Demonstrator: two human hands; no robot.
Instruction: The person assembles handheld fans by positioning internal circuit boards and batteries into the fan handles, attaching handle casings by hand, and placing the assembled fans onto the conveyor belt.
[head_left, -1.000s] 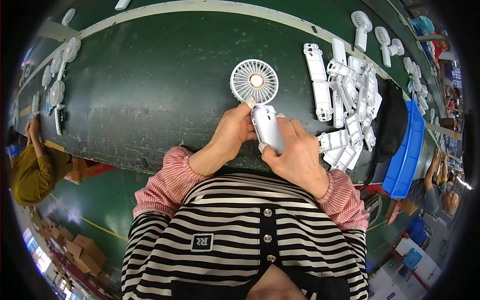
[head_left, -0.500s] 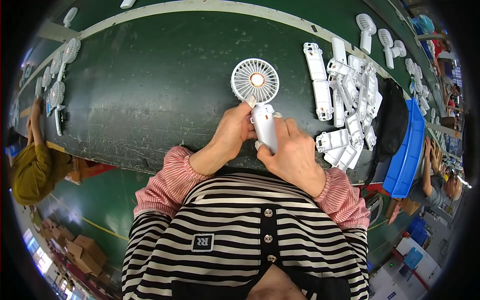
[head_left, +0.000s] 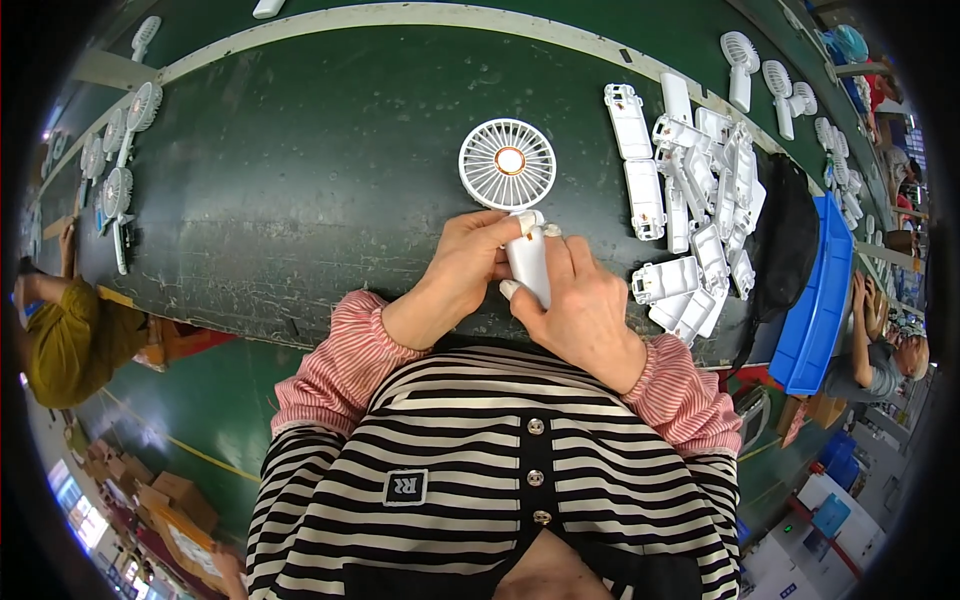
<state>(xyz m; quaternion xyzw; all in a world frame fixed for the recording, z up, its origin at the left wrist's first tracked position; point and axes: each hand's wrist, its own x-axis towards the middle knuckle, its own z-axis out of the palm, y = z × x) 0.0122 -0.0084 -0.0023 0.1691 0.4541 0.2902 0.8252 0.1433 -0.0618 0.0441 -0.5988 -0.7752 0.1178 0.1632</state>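
A white handheld fan [head_left: 507, 165] with a round slatted head and an orange-ringed hub is held over the green bench in front of me. My left hand [head_left: 465, 262] grips it from the left, its thumb pressing near the top of the white handle [head_left: 528, 262]. From the right, my right hand [head_left: 585, 305] closes on the same handle, thumb at its lower end and fingers along its right side. Parts of the handle are hidden by my fingers.
To the right lies a heap of white plastic handle shells [head_left: 700, 180], beside a black bag [head_left: 787, 240] and a blue bin [head_left: 812, 300]. More white fans [head_left: 118, 190] lie at the left, others [head_left: 740, 68] at the far right. Other people sit at both sides.
My left thumb has shifted from the base of the fan head down onto the top of the handle. The fan has moved very slightly left; my right hand keeps its grip.
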